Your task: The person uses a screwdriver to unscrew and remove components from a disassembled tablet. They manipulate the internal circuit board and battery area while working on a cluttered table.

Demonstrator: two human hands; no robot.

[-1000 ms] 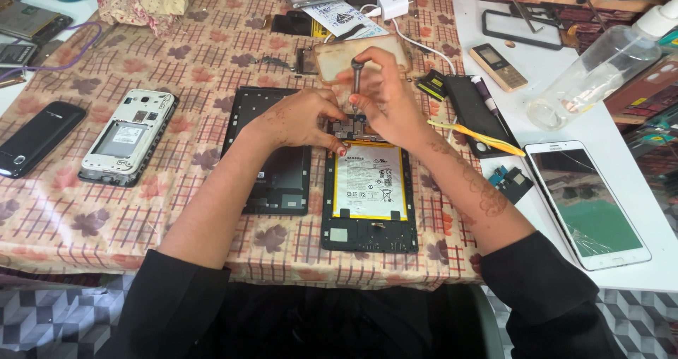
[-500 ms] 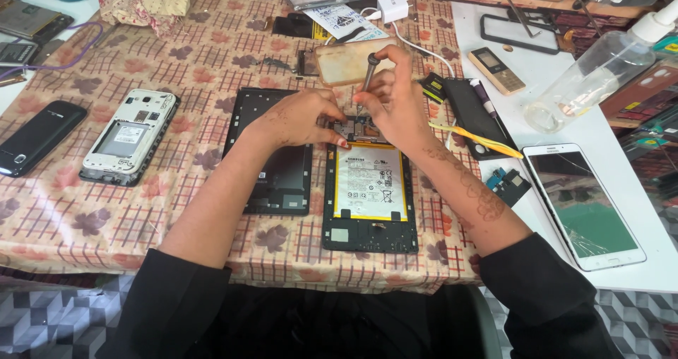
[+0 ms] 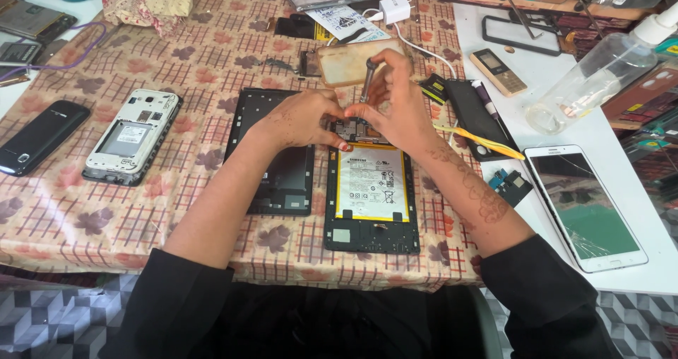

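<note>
Metal tool: a slim grey screwdriver (image 3: 366, 80) stands nearly upright, tip down on the circuit end of the opened tablet (image 3: 371, 193); the upright stance keeps the tip seated in the part below.
Right hand: the right hand (image 3: 399, 105) is closed round the screwdriver shaft, fingers pinching it near the top.
Left hand: the left hand (image 3: 300, 117) holds nothing; its fingertips press on the tablet's upper edge just beside the tool tip, apparently to steady the frame.
Tablet position: directly beneath both hands, flat on the surface (image 3: 106, 211), its long side running toward the person.
Tablet appearance: black frame, back cover off; a white battery (image 3: 371, 184) with a yellow border fills the middle; a dark circuit board sits at the far end, partly hidden by the fingers.
Left of the hands: a black back cover (image 3: 275, 168) lies beside the tablet, under the left forearm; further left, a white phone body (image 3: 131, 136) with no cover and a black phone (image 3: 39, 136).
Right of the hands: a yellow pry tool (image 3: 480, 139) on a dark panel, and a white tablet (image 3: 585, 205) with a cracked screen.
Beyond the hands: a clear plastic bottle (image 3: 593, 84) and a white charger (image 3: 395, 7).
</note>
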